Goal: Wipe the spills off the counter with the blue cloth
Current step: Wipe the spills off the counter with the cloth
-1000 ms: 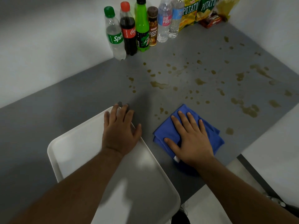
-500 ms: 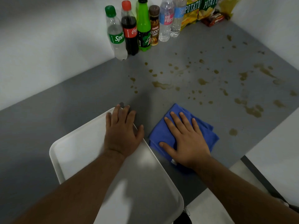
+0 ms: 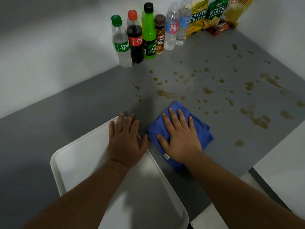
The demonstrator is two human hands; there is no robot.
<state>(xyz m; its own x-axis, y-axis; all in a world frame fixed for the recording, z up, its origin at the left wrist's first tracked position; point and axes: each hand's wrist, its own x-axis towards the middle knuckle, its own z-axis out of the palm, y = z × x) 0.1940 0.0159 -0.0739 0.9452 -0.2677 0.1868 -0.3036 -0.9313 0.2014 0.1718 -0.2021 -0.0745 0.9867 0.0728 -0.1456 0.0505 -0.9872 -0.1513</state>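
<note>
Shifted left toward the white tray (image 3: 79, 161), the right hand (image 3: 179, 139) presses the blue cloth (image 3: 202, 129) flat, fingers extended; left hand (image 3: 125, 142) flat on tray, grip released.

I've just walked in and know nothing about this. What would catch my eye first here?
Probably the brown spills spattered across the grey counter, mostly toward the right. Next, the right hand pressed flat on a folded blue cloth at the near edge of the mess, while the left hand rests on a white tray. A row of drink bottles stands against the far wall.
</note>
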